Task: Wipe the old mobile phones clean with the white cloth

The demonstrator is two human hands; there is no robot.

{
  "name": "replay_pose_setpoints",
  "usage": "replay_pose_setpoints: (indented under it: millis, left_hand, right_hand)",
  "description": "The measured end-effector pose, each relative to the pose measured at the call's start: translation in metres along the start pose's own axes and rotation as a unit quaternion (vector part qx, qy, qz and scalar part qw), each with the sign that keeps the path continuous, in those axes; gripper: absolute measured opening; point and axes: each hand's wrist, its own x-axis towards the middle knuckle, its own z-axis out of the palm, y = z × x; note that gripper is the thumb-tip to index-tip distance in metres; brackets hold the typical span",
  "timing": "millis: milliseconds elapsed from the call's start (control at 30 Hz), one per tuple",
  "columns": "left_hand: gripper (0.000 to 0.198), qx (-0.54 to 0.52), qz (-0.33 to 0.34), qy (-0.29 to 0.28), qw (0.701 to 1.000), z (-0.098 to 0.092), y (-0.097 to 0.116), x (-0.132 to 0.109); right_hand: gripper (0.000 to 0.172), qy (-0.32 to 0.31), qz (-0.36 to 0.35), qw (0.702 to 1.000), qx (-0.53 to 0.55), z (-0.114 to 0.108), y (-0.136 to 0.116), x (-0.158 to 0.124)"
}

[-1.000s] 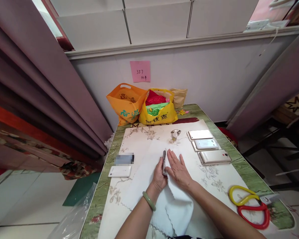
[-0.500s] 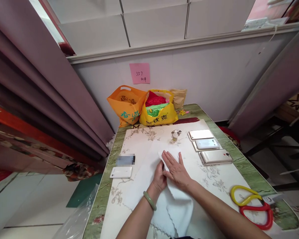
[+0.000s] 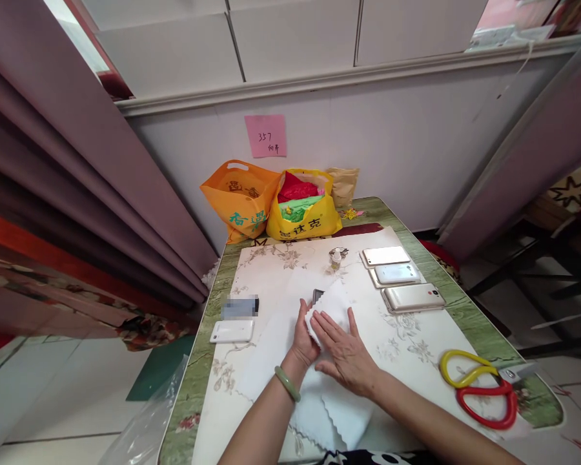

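Note:
My left hand (image 3: 306, 336), with a green bangle on the wrist, is wrapped round a phone (image 3: 318, 296). Only a dark corner of this phone shows; the rest is hidden under a white cloth (image 3: 337, 302) with zigzag edges. My right hand (image 3: 343, 352) lies flat on the cloth over the phone, fingers stretched and thumb apart. More white cloth (image 3: 314, 416) spreads on the table below both hands.
Several phones (image 3: 414, 298) lie at the right, and a white phone (image 3: 232, 331) beside a blurred dark one at the left. Scissors (image 3: 487, 387) with yellow and red handles rest near the right edge. An orange bag (image 3: 244, 194) and a yellow bag (image 3: 305, 219) stand at the back.
The cloth has shifted, and a dark corner of the phone now shows past its edge. My right hand has slid slightly down over it. The view has moved a little.

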Motion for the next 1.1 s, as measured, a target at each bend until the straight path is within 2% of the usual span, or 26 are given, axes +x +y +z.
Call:
replay_pose_setpoints:
  millis: [100,200,300,367,500,567,633,700,833,900,1100]
  left_hand:
    - [0.052,0.003,-0.005,0.006,1.0,0.0,-0.001,0.0]
    - [0.051,-0.006,0.026,-0.033,0.999,0.002,0.0,0.002]
    - [0.054,-0.009,0.027,-0.079,0.996,0.004,0.002,0.001]
    - [0.057,-0.011,0.021,-0.082,0.996,0.005,0.003,-0.001]
    - [0.06,-0.007,0.022,-0.03,0.999,0.003,0.001,-0.002]
    - [0.06,0.0,0.021,0.008,1.0,0.002,-0.001,-0.001]
    - [0.062,0.009,0.007,0.022,1.0,0.002,-0.002,0.0]
    - [0.062,0.014,0.003,0.006,1.0,0.003,-0.001,0.001]
    - [0.058,-0.004,0.037,-0.08,0.996,0.006,0.001,0.002]
    - [0.061,-0.011,0.036,-0.103,0.994,0.006,0.002,0.001]
    - [0.062,-0.017,0.021,-0.092,0.995,0.006,0.004,-0.002]
  right_hand:
    - [0.07,0.001,0.028,1.0,-0.003,0.005,0.015,0.024]
    - [0.071,0.011,0.085,0.996,-0.014,0.012,0.028,0.035]
    - [0.073,0.026,0.107,0.993,-0.031,0.016,0.028,0.022]
    - [0.075,0.032,0.093,0.994,-0.038,0.015,0.022,0.006]
    - [0.081,0.013,0.021,1.0,-0.019,0.006,0.005,-0.014]
    - [0.081,0.004,-0.004,1.0,-0.007,0.003,0.004,-0.01]
    - [0.078,0.005,-0.001,1.0,-0.008,0.004,0.009,0.004]
    - [0.075,0.007,0.026,0.999,-0.018,0.007,0.02,0.02]
    - [0.075,0.008,0.089,0.995,-0.033,0.014,0.039,0.033]
    - [0.074,0.009,0.1,0.994,-0.034,0.015,0.041,0.024]
    - [0.077,0.013,0.066,0.997,-0.022,0.002,0.018,-0.02]
